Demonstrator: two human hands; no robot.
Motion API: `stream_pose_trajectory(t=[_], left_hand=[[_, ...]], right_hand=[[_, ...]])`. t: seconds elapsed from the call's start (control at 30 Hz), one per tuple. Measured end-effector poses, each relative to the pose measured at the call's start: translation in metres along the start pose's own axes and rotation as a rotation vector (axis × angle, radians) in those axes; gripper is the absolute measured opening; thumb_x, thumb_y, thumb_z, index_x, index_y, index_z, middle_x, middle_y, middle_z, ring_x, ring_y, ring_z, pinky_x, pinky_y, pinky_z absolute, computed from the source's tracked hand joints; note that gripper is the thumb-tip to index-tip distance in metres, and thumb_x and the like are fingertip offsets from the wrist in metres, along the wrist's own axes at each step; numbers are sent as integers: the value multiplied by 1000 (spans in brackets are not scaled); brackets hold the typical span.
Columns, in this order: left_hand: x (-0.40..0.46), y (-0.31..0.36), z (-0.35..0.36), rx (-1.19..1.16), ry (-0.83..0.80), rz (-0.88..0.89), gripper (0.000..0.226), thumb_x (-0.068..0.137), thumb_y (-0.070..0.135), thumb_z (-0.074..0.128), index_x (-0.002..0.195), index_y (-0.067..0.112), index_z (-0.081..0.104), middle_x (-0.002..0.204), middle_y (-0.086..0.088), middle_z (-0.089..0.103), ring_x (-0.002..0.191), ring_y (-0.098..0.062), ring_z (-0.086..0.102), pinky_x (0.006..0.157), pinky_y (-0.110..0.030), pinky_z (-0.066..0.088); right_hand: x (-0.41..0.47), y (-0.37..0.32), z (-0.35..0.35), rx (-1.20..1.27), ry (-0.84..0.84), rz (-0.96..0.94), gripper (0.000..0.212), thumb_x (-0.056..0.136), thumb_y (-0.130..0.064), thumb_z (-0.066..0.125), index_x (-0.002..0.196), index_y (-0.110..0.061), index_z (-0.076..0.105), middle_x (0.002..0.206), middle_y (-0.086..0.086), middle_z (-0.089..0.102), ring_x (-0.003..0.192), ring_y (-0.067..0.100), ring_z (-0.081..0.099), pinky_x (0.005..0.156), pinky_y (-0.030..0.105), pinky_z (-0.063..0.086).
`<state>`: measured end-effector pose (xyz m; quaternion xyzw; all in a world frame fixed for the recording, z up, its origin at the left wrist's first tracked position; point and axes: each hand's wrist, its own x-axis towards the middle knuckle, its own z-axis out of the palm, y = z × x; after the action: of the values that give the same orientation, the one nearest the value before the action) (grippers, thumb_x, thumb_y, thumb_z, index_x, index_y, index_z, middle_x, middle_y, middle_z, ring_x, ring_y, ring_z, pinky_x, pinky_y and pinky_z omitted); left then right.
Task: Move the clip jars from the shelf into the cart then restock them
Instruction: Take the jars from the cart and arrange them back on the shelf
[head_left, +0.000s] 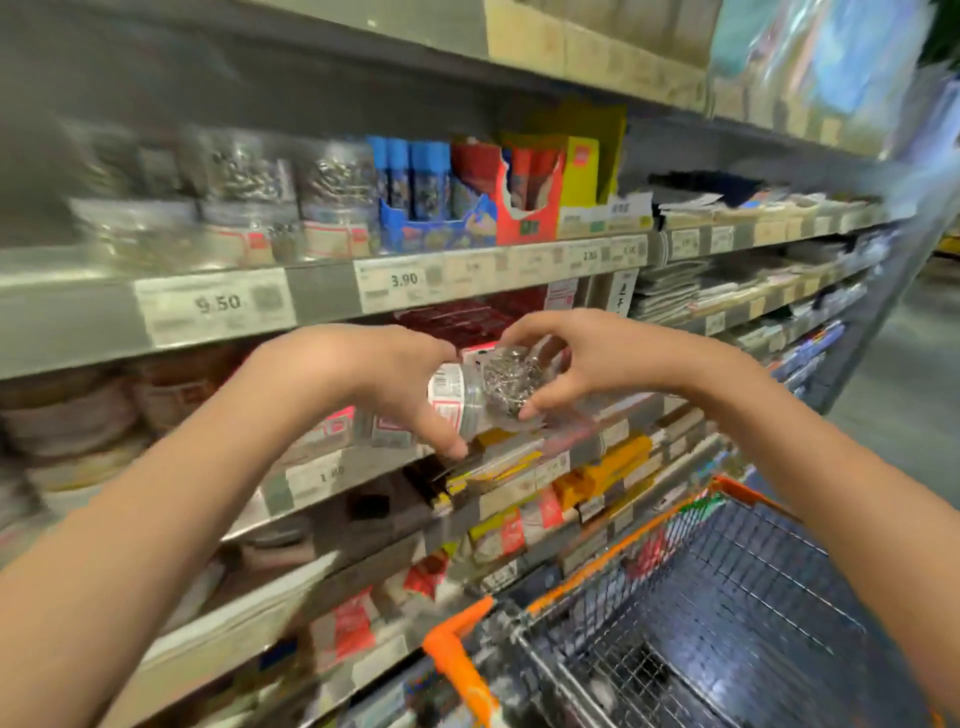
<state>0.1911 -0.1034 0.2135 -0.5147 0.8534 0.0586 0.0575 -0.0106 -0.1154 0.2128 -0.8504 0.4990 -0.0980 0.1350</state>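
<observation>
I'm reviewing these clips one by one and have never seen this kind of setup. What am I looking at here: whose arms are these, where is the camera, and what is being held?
There is no machine here. A person wears a wide-angle camera on the head, looking forward and down, so the two bare arms reaching into view are their own. This is the only picture.

They stand at shop shelving. The left hand and right hand together hold one clear clip jar, tipped on its side, with silvery clips visible inside. Each hand has a grip on one end.

More jars of clips stand on the upper shelf, above price tags, beside blue and red product boxes. At the lower right is a wire cart with orange trim. The picture is blurred, so I cannot tell what, if anything, lies in it.
</observation>
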Motion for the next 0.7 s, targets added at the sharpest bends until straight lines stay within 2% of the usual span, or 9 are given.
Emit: stream_pose_trajectory(t=[0.07, 0.17, 0.3, 0.37, 0.5, 0.57, 0.63, 0.7], left_hand=[[-20, -7, -9, 15, 26, -15, 57, 67, 59, 73, 101, 23, 44, 93, 6, 52, 90, -15, 48, 78, -27, 40], [-48, -19, -21, -10, 63, -29, 60, 67, 58, 73, 107, 23, 45, 99, 6, 54, 93, -16, 50, 85, -28, 43], [-85, -35, -34, -55, 93, -48, 77, 70, 53, 74, 132, 21, 40, 124, 9, 52, 110, -14, 50, 92, -21, 38], [-100, -47, -38, -52, 110, -82, 79, 70, 54, 74, 131, 17, 41, 129, 1, 54, 115, -16, 50, 98, -26, 39], [-128, -66, -49, -100, 112, -146, 90, 72, 50, 74, 143, 18, 30, 144, 3, 42, 129, -12, 40, 100, -19, 31], [-138, -74, -57, -143, 126, -169, 88, 70, 48, 76, 142, 21, 32, 142, 7, 43, 124, -9, 42, 99, -19, 32], [-146, -81, -63, -137, 152, -211, 81, 70, 47, 76, 137, 22, 38, 133, 9, 48, 114, -7, 46, 90, -18, 34], [-152, -89, -71, -125, 193, -244, 63, 69, 49, 76, 118, 25, 46, 117, 12, 55, 98, -6, 53, 77, -18, 38]], right_hand=[[2, -20, -5, 7, 16, -28, 65, 65, -40, 82, 122, -30, 54, 111, -17, 58, 94, 1, 56, 82, 18, 46], [5, -52, -13, 35, 26, -81, 62, 65, -37, 83, 120, -31, 54, 109, -14, 60, 91, -2, 57, 75, 13, 44], [9, -89, -20, 8, 52, -144, 61, 65, -38, 82, 119, -32, 54, 108, -16, 58, 94, -1, 57, 77, 13, 47], [12, -104, -21, 7, 75, -179, 62, 65, -39, 81, 120, -31, 53, 107, -19, 56, 96, 1, 57, 80, 15, 48], [23, -129, -22, 3, 93, -247, 60, 67, -40, 80, 119, -35, 52, 106, -24, 51, 97, -3, 55, 82, 15, 47], [30, -138, -24, 5, 85, -278, 60, 67, -40, 80, 119, -36, 52, 107, -23, 52, 97, -4, 55, 81, 15, 47], [38, -147, -28, -2, 79, -311, 60, 67, -41, 80, 119, -37, 51, 107, -23, 52, 98, -3, 55, 82, 15, 47], [44, -154, -33, -16, 83, -349, 61, 67, -44, 78, 120, -38, 50, 107, -24, 51, 100, -2, 54, 83, 15, 47]])
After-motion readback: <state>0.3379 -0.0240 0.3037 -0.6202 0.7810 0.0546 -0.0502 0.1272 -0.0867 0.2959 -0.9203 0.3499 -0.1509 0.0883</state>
